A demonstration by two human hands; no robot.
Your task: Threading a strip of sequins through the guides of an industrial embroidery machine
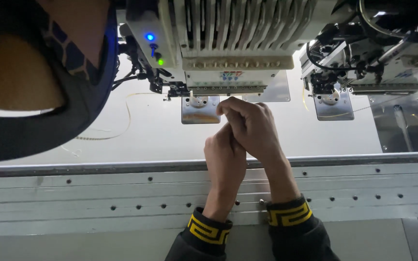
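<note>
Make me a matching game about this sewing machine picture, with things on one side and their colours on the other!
Things:
1. upper indicator light
2. lower indicator light
3. sleeve cuff pattern
4. needle plate beside the right hand

Colours:
A. yellow
B. shiny silver
C. blue
D. green

Pairs: 1-C, 2-D, 3-A, 4-B

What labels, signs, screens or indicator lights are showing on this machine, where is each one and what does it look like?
Small label: front of the embroidery head above the hands, a cluster of red and blue marks on white.
Blue light: left side panel of that head, round and glowing.
Green light: just below the blue one, smaller.
No screens or packages in view.
</note>
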